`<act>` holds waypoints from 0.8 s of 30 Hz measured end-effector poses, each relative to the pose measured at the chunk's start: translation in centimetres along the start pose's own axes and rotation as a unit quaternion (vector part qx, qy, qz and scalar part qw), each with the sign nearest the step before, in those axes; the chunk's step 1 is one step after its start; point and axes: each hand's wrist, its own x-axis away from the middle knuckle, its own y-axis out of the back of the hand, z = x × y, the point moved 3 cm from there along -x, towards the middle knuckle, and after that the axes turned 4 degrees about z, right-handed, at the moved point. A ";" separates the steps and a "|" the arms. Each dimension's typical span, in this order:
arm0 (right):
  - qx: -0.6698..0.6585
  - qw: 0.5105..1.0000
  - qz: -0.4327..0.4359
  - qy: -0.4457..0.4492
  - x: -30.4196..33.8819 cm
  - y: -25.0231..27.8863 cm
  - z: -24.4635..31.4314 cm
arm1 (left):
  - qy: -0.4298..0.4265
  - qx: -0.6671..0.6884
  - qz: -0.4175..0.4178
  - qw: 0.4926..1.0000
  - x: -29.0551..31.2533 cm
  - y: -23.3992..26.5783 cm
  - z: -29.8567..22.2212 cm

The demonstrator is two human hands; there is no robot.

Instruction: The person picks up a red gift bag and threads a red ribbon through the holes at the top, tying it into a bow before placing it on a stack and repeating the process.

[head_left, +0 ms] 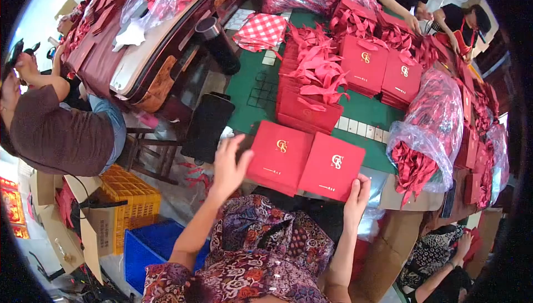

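Note:
A stack of flat red gift bags (277,156) with gold emblems lies at the table's near edge, in front of me. My left hand (229,164) is beside the stack's left edge, fingers spread and nothing in them. To the right of this stack, my right hand (358,192) pinches the lower right corner of another flat red gift bag (332,167), thumb on top. Its left edge meets or slightly overlaps the stack. Just beyond, a tall row of red bags (308,115) stands with loose pink-red ribbons (317,69) on top.
Two more red stacks (363,67) sit farther back. A clear plastic sack of red ribbons (430,136) lies at right. A black tumbler (217,44) stands far left, near a checkered cloth (261,32). Blue (147,253) and yellow crates (136,203) are at lower left. Several people work around.

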 end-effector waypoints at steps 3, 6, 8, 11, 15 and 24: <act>0.010 1.000 -0.013 0.001 0.7 0.9 -0.5 | -0.088 -0.210 -0.034 0.973 -2.4 2.0 -0.1; 0.068 0.997 -0.033 -0.006 0.7 1.2 -1.0 | -0.098 -0.295 -0.006 0.950 -3.9 2.5 1.3; 0.084 0.996 -0.031 -0.006 0.5 1.2 -0.7 | -0.124 -0.327 0.007 0.937 -4.4 2.3 1.9; 0.116 0.993 -0.015 -0.008 0.5 1.0 -0.5 | -0.113 -0.345 0.021 0.931 -4.8 2.1 3.0; 0.243 0.970 -0.010 0.010 0.6 0.9 1.3 | -0.135 -0.202 -0.035 0.969 -5.0 3.0 1.9; -0.011 0.990 0.116 0.074 1.6 -5.1 9.6 | 0.022 0.393 0.104 0.913 -1.2 2.0 -8.5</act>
